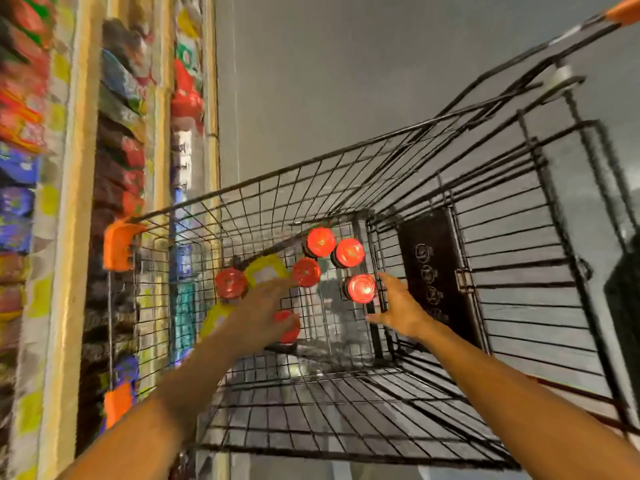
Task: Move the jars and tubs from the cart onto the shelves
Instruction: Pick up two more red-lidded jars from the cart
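Several dark jars with red lids stand on the floor of the black wire cart (346, 157); one red-lidded jar (360, 288) is nearest my right hand, another (231, 283) is at the left. A yellow-lidded tub (266, 270) lies among them. My left hand (261, 308) reaches down into the cart, fingers spread, partly covering a red-lidded jar (289, 329); whether it touches that jar I cannot tell. My right hand (398, 306) is open, fingers apart, just right of the nearest jar, holding nothing.
Shelves (74, 202) packed with colourful packets run along the left, close to the cart's side. Orange corner bumpers (117, 245) mark the cart's left rim. A dark folded child-seat panel (436, 271) stands at the cart's right end. Grey floor lies beyond.
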`<control>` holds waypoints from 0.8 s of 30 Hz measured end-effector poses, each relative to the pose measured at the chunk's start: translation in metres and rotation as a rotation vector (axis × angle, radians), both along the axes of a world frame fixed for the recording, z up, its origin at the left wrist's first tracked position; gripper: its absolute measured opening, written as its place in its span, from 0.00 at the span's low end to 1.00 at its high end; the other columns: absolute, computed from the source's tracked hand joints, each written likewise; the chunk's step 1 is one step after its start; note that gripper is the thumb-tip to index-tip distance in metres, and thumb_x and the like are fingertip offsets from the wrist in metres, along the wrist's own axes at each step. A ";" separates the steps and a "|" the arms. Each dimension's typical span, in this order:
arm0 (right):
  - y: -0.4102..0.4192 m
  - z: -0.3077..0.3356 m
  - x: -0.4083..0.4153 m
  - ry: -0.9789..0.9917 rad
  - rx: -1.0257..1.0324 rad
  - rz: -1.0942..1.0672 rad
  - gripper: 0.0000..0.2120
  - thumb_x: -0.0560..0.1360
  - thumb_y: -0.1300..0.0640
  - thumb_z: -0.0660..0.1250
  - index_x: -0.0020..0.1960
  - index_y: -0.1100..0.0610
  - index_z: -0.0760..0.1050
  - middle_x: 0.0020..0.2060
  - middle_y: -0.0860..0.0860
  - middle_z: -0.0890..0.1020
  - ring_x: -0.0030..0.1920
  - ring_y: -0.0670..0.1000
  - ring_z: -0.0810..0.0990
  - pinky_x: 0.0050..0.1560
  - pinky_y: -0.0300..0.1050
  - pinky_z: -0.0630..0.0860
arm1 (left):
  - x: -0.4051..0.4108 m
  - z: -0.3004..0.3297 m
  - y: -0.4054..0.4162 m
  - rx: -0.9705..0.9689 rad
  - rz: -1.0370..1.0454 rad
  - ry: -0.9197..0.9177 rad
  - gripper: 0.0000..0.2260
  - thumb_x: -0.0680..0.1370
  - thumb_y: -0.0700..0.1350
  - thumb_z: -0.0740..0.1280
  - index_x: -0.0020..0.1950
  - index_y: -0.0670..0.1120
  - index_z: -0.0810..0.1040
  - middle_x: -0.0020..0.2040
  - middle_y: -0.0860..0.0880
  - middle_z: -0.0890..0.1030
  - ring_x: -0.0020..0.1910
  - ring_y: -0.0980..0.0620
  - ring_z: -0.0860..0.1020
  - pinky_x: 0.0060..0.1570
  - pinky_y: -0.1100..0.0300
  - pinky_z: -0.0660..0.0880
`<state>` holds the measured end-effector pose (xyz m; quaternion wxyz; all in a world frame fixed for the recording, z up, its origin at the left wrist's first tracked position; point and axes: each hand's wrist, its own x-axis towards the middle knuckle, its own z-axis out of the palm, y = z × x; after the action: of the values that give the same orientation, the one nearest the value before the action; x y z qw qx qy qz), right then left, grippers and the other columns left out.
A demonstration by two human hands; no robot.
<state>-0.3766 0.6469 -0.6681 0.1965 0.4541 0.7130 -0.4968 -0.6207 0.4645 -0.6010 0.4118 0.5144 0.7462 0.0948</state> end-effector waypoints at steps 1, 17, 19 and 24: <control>0.001 -0.012 -0.003 0.000 0.011 0.000 0.52 0.68 0.58 0.81 0.81 0.58 0.52 0.78 0.56 0.59 0.78 0.55 0.60 0.75 0.45 0.57 | -0.001 -0.010 -0.001 0.007 -0.002 -0.004 0.33 0.76 0.62 0.61 0.78 0.49 0.62 0.77 0.47 0.66 0.76 0.46 0.63 0.73 0.54 0.60; 0.004 -0.093 -0.011 0.204 0.003 -0.139 0.36 0.63 0.73 0.79 0.66 0.55 0.71 0.56 0.44 0.77 0.56 0.49 0.78 0.57 0.41 0.78 | -0.013 -0.079 -0.037 0.075 0.087 -0.108 0.30 0.78 0.54 0.70 0.77 0.53 0.63 0.74 0.54 0.67 0.73 0.59 0.62 0.71 0.60 0.64; 0.002 -0.091 -0.013 0.196 0.015 -0.139 0.35 0.63 0.73 0.79 0.66 0.59 0.71 0.54 0.43 0.77 0.53 0.45 0.78 0.54 0.30 0.75 | -0.017 -0.082 -0.045 0.034 0.108 -0.168 0.35 0.75 0.56 0.73 0.78 0.54 0.61 0.75 0.58 0.64 0.74 0.64 0.60 0.70 0.69 0.59; -0.018 -0.077 -0.012 0.188 0.205 -0.111 0.35 0.64 0.52 0.83 0.67 0.45 0.72 0.56 0.41 0.80 0.54 0.43 0.78 0.56 0.40 0.75 | -0.013 -0.085 -0.063 0.004 0.153 -0.259 0.44 0.71 0.49 0.77 0.79 0.58 0.53 0.75 0.67 0.56 0.71 0.77 0.51 0.65 0.81 0.52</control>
<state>-0.3885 0.6288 -0.7450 0.0539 0.4621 0.7490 -0.4718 -0.6335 0.4013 -0.6863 0.4952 0.4401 0.7237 0.1933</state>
